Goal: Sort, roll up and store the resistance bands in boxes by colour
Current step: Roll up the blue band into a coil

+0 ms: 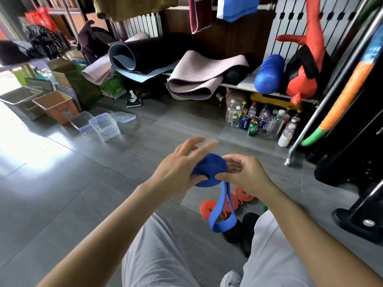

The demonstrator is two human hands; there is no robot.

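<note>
The blue band [209,169], mostly wound into a flat coil, is held at chest height between both hands so its unrolled tail hangs free toward the floor, probably to keep it feeding straight. The left hand [176,168] clamps the coil's face with the thumb, its fingers [194,142] fanned out straight behind. The right hand [242,172] pinches the rim with curled fingers where the tail leaves. Rolled orange bands [209,208] lie below on the floor; the clear boxes [103,125] sit well apart.
</note>
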